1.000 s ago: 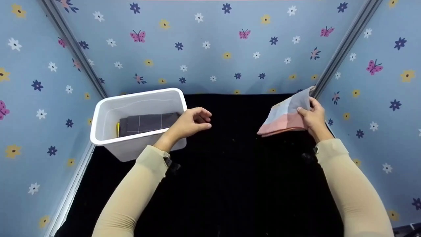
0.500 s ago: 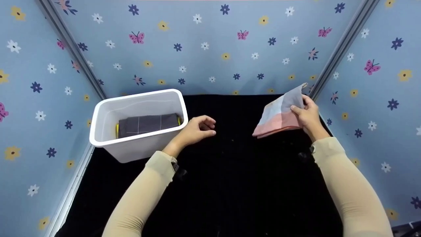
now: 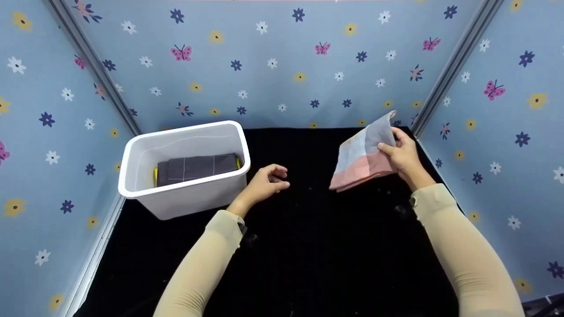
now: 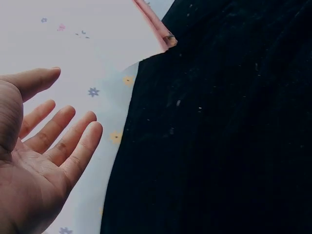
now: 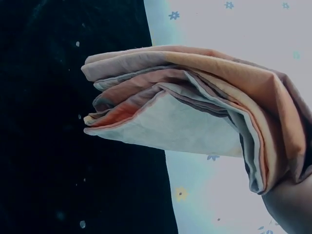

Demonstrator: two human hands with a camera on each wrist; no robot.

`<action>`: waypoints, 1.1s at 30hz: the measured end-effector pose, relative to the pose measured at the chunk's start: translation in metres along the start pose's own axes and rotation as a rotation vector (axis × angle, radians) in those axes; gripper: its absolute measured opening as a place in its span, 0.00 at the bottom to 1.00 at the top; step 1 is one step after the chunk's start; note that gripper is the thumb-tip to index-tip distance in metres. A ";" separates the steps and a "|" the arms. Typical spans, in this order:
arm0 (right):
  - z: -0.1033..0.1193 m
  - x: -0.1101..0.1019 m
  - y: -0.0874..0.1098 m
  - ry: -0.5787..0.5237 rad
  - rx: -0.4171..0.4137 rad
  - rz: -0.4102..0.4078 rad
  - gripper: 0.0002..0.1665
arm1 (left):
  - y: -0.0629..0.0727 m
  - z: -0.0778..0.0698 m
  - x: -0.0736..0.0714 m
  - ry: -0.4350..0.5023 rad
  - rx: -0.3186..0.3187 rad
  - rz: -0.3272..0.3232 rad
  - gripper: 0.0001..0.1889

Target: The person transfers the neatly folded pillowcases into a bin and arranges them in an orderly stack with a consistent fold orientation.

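A folded cloth (image 3: 363, 154) in pink, pale blue and grey checks is gripped at its right edge by my right hand (image 3: 404, 156), thumb on the near face. Its many layers droop in the right wrist view, where the cloth (image 5: 190, 102) covers most of the hand. My left hand (image 3: 264, 182) hovers with nothing in it, fingers loosely bent, between the white bin and the cloth. In the left wrist view the left hand (image 4: 53, 146) has its palm and fingers spread, with a corner of the cloth (image 4: 158, 29) beyond.
A white plastic bin (image 3: 198, 198) stands at the left. Inside it lies a folded dark grey cloth (image 3: 198, 168) with thin white lines, and bits of yellow (image 3: 155, 176) show beside that. Black fabric (image 3: 317, 246) covers the surface, with flowered walls (image 3: 282, 66) around it.
My right hand has carried the checked cloth leftward, and the cloth's lower corner has dropped slightly. The left hand has moved away from the bin, slightly right and nearer to me.
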State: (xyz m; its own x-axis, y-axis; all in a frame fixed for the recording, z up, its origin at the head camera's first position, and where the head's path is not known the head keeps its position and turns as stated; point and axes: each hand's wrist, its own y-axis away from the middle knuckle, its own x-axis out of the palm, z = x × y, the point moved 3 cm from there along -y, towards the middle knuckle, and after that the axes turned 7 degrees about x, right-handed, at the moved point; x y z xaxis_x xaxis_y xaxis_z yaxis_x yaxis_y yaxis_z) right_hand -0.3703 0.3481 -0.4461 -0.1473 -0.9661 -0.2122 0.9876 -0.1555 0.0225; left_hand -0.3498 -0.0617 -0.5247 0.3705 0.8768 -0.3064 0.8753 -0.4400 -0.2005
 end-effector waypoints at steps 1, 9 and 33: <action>0.001 0.002 0.001 -0.005 -0.003 0.011 0.33 | 0.000 0.003 0.001 0.006 -0.009 -0.008 0.22; 0.009 0.019 0.009 -0.067 -0.022 0.114 0.33 | 0.001 0.023 0.008 0.053 -0.057 -0.082 0.23; 0.027 0.063 0.033 -0.029 -0.091 0.443 0.28 | -0.001 0.054 0.018 0.107 -0.079 -0.143 0.31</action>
State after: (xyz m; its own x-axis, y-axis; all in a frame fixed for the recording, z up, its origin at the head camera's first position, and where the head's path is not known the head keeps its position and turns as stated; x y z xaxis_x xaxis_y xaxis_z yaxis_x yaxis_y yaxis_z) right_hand -0.3480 0.2768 -0.4325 0.2902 -0.9410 -0.1742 0.9564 0.2916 0.0183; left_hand -0.3608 -0.0555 -0.5801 0.2682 0.9467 -0.1784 0.9414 -0.2968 -0.1601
